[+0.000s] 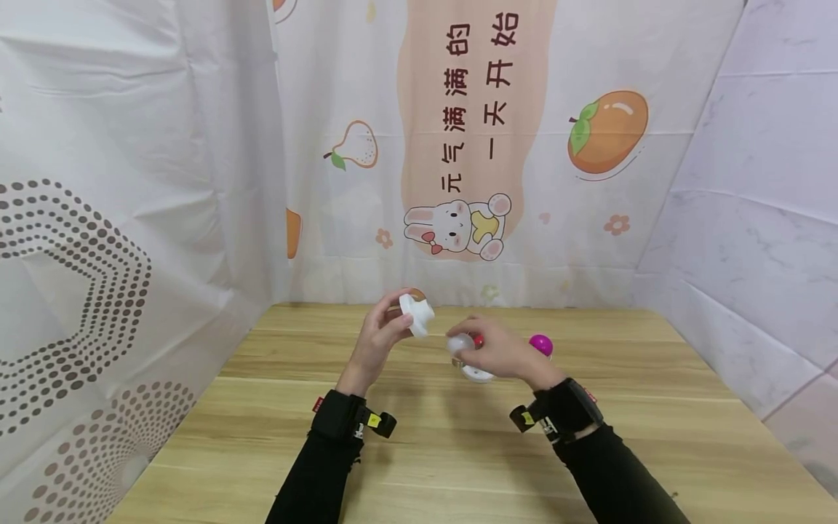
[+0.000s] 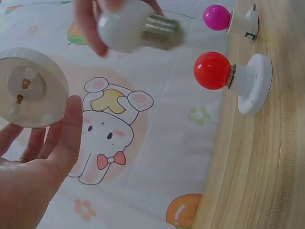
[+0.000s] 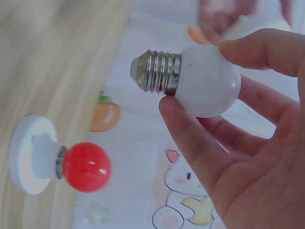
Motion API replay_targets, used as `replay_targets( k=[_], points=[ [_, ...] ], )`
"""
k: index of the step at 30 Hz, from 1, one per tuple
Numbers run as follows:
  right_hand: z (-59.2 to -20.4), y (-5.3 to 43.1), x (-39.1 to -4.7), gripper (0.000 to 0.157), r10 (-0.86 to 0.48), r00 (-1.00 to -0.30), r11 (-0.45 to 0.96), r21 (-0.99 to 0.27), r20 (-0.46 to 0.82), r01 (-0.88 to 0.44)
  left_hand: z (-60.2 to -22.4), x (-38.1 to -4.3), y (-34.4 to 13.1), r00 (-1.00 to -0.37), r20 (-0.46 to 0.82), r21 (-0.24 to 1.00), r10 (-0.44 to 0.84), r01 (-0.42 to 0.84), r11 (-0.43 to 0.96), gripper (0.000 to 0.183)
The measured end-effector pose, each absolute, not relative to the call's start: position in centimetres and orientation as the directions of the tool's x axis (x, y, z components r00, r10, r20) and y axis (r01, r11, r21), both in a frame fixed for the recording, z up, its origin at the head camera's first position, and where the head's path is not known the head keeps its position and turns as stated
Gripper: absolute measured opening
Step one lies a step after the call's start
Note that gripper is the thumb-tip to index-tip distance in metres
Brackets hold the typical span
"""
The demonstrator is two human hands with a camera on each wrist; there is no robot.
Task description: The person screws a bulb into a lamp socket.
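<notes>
My left hand (image 1: 376,342) grips a round white lamp holder (image 1: 415,313) by its rim, raised above the table. In the left wrist view its hollow underside (image 2: 47,102) shows two brass-coloured terminals. A white light bulb (image 3: 209,81) with a silver screw base is pinched between the thumb and fingers of my right hand (image 1: 500,351). The bulb is apart from the lamp holder, its screw base pointing down toward the table. Below stands a red bulb (image 2: 212,70) seated in another round white lamp holder (image 2: 257,88), partly hidden by my right hand in the head view.
To the right of the red bulb, a magenta bulb (image 1: 540,344) sits in a small white socket (image 2: 244,21) with plug prongs. The wooden table (image 1: 419,466) ends at a printed curtain (image 1: 347,218) behind, with sheets on both sides.
</notes>
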State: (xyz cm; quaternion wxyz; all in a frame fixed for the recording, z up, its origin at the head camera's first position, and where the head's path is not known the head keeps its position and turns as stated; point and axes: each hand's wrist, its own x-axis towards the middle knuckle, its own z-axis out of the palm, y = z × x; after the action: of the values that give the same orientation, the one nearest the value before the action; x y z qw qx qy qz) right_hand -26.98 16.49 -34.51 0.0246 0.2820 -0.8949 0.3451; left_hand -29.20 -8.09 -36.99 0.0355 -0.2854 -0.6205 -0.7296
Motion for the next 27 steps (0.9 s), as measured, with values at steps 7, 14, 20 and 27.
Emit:
replay_targets(
  k=[7, 14, 20, 27],
  points=[
    [-33.3, 18.3, -26.2, 0.037, -0.377, -0.880, 0.484, -0.748, 0.289, -0.453, -37.0, -29.2, -8.0, -0.829, 0.443, 0.895, 0.342, 0.389, -0.217, 0.058],
    [-33.4, 19.0, -26.0, 0.036, -0.322, -0.860, 0.300, -0.819, 0.395, -0.488, -37.0, -29.0, -7.7, -0.830, 0.425, 0.905, 0.361, 0.380, -0.191, 0.057],
    [-33.8, 18.9, -25.8, 0.038, -0.277, -0.844, 0.203, -0.831, 0.459, -0.519, -37.1, -28.9, -7.5, -0.817, 0.422, 0.907, 0.392, 0.376, -0.191, 0.054],
    [-34.1, 18.9, -25.7, 0.039, -0.247, -0.832, 0.156, -0.827, 0.496, -0.540, -37.2, -29.0, -7.2, -0.807, 0.422, 0.906, 0.413, 0.387, -0.171, 0.055]
  ],
)
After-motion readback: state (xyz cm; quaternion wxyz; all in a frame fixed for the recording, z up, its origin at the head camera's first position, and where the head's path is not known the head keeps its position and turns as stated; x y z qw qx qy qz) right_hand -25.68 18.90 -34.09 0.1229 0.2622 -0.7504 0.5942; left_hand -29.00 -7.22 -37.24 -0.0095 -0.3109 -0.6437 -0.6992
